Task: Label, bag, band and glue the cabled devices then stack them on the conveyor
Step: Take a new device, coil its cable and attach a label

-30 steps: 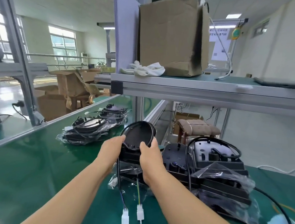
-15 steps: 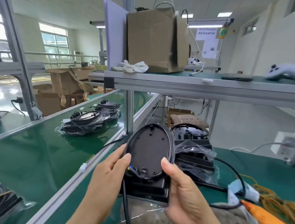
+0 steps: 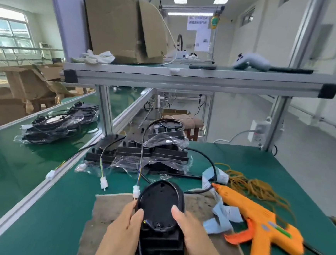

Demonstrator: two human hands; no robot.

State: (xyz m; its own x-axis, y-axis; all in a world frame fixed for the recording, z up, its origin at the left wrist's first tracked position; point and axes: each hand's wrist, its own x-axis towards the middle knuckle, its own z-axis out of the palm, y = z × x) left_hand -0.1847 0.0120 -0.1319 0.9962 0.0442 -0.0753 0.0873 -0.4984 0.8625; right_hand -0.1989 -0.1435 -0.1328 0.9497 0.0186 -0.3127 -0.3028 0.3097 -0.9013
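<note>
I hold a black oval cabled device (image 3: 160,204) over a brown work mat (image 3: 112,213) near the table's front edge. My left hand (image 3: 124,230) grips its left side, thumb on the face. My right hand (image 3: 192,233) grips its right side, thumb on top. Its black cable runs down between my hands. Behind it lies a pile of black devices (image 3: 141,153), partly in clear bags, with white connectors (image 3: 104,182) hanging forward. An orange glue gun (image 3: 256,220) lies to the right. Bagged devices (image 3: 52,127) sit stacked on the conveyor (image 3: 9,167) at left.
Blue-white label strips (image 3: 222,212) and a tangle of yellow rubber bands (image 3: 257,186) lie by the glue gun. An aluminium shelf (image 3: 197,78) overhead carries a cardboard box (image 3: 123,25), gloves and a grey controller. A metal rail (image 3: 44,184) separates table and conveyor.
Both hands lifted the black device off the pile and drew it toward me, down to the brown mat. My view swung right, bringing the glue gun and bands into sight.
</note>
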